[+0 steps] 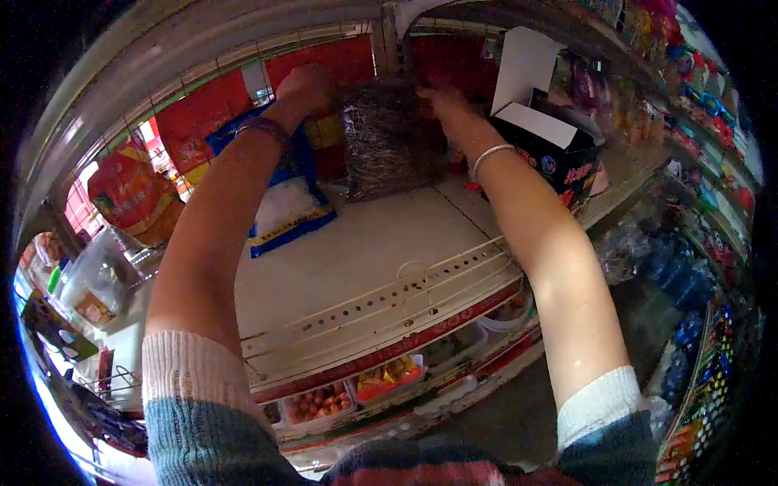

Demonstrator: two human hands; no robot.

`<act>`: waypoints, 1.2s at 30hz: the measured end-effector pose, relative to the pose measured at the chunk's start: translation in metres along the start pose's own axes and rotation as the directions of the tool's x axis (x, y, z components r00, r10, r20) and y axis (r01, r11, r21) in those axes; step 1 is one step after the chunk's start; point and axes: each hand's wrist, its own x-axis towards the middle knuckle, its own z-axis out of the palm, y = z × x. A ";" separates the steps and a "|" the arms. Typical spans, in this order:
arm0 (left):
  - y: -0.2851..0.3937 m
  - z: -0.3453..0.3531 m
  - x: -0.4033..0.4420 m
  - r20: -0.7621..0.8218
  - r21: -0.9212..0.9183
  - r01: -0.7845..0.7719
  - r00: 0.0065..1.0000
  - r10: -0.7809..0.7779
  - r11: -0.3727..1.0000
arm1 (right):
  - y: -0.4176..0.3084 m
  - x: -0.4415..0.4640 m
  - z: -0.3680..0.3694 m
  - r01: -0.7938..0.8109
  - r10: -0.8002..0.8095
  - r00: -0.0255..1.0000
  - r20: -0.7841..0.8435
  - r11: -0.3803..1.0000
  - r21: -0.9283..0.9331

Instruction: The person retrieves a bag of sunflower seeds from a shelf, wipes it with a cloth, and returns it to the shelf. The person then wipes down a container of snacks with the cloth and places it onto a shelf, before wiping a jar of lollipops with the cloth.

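A clear plastic bag packed with dark, stringy goods (pixel 387 146) stands upright at the back of the shelf, between my two hands. My left hand (pixel 306 87) reaches to its upper left, above a blue-and-white bag (pixel 288 198); its fingers are dark and blurred. On the other side, my right hand (pixel 446 104) points its fingers toward the upper right edge of the dark bag. Whether either hand touches the bag is unclear in the dim light. Just right of my right wrist sits a black printed box (pixel 551 154) with its white lid raised.
A wire rail (pixel 389 296) edges the shelf (pixel 356 243) in front. Farther left are a red-orange packet (pixel 134 194) and a translucent plastic container (pixel 101 275). Tubs on the lower shelf hold reddish items (pixel 318 402) and yellow packets (pixel 389 377). Packed racks (pixel 713 162) line the right.
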 end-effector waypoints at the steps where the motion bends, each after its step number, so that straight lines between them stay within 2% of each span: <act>1: -0.001 0.000 0.001 0.015 -0.004 -0.025 1.000 0.025 1.000 | 0.004 0.012 -0.002 -0.018 0.018 1.000 0.006 1.000 -0.017; 3: -0.002 -0.002 0.004 0.055 -0.017 -0.044 0.997 0.045 0.999 | -0.002 0.023 -0.004 -0.050 0.052 0.997 0.054 0.998 -0.034; 5: 0.006 -0.009 -0.009 0.124 -0.036 -0.006 0.992 0.011 0.999 | -0.010 0.037 -0.003 -0.019 0.027 0.998 0.052 0.989 -0.149; 7: 0.003 -0.007 -0.006 0.074 -0.043 0.034 0.997 -0.031 0.999 | -0.001 0.060 0.003 0.052 -0.065 0.998 -0.024 0.928 -0.370; 9: -0.014 0.019 0.006 -0.093 -0.039 0.054 0.994 -0.058 0.998 | 0.009 0.077 0.004 0.031 -0.039 0.999 -0.016 0.931 -0.363; 10: -0.016 0.022 0.007 -0.118 -0.015 0.081 0.990 -0.082 0.997 | 0.017 0.085 0.003 0.014 -0.020 1.000 -0.012 0.933 -0.361; 13: -0.001 0.004 -0.011 -0.144 0.033 0.124 0.983 -0.118 0.992 | 0.049 0.147 -0.015 0.277 -0.176 0.960 0.217 0.712 -0.645; 14: -0.010 0.002 0.000 -0.131 0.043 0.111 0.986 -0.105 0.993 | 0.054 0.145 -0.013 0.264 -0.258 0.961 0.101 0.738 -0.621; 16: -0.010 -0.014 0.000 -0.138 -0.105 0.150 0.977 -0.164 0.983 | 0.037 0.134 -0.007 0.233 -0.360 0.928 -0.100 0.769 -0.596; 17: 0.000 -0.035 -0.009 -0.147 -0.261 0.195 0.960 -0.239 0.945 | 0.022 0.123 -0.003 0.210 -0.382 0.907 -0.179 0.777 -0.593; 19: -0.003 -0.040 -0.004 -0.192 -0.314 0.196 0.945 -0.265 0.929 | -0.020 0.075 0.004 0.115 -0.342 0.909 -0.240 0.756 -0.644; 20: -0.016 -0.029 0.014 -0.236 -0.212 0.157 0.950 -0.207 0.965 | -0.015 0.082 0.006 0.166 -0.420 0.879 -0.225 0.712 -0.682; 22: -0.019 -0.034 0.017 -0.259 -0.131 0.091 0.958 -0.123 0.987 | -0.002 0.110 0.005 0.261 -0.578 0.795 -0.186 0.602 -0.755; 25: -0.004 -0.048 -0.014 -0.198 -0.166 -0.011 0.980 -0.022 0.986 | -0.023 0.089 -0.004 0.059 -0.265 0.952 -0.150 0.643 -0.763; 28: -0.016 -0.042 0.001 -0.253 -0.116 -0.081 0.966 0.050 0.990 | -0.018 0.069 -0.003 0.237 -0.355 0.923 -0.147 0.828 -0.508; 30: -0.011 -0.035 0.009 -0.347 -0.109 -0.042 0.938 0.002 0.993 | -0.022 0.063 0.001 0.166 -0.255 0.946 -0.202 0.912 -0.376; 32: -0.004 -0.037 0.006 -0.314 -0.256 0.108 0.930 -0.188 0.961 | -0.022 0.070 -0.001 0.157 -0.249 0.953 -0.173 0.894 -0.420; 34: -0.006 -0.035 0.012 -0.240 -0.247 0.152 0.947 -0.212 0.957 | -0.001 0.106 -0.008 0.220 -0.319 0.946 -0.051 0.752 -0.622; 35: -0.021 -0.027 0.027 -0.187 -0.165 0.119 0.971 -0.149 0.979 | -0.010 0.087 -0.011 0.261 -0.261 0.964 0.052 0.889 -0.375; 36: -0.023 -0.026 0.027 -0.161 -0.110 0.125 0.977 -0.142 0.986 | -0.028 0.050 -0.014 0.249 -0.230 0.958 0.169 0.963 -0.100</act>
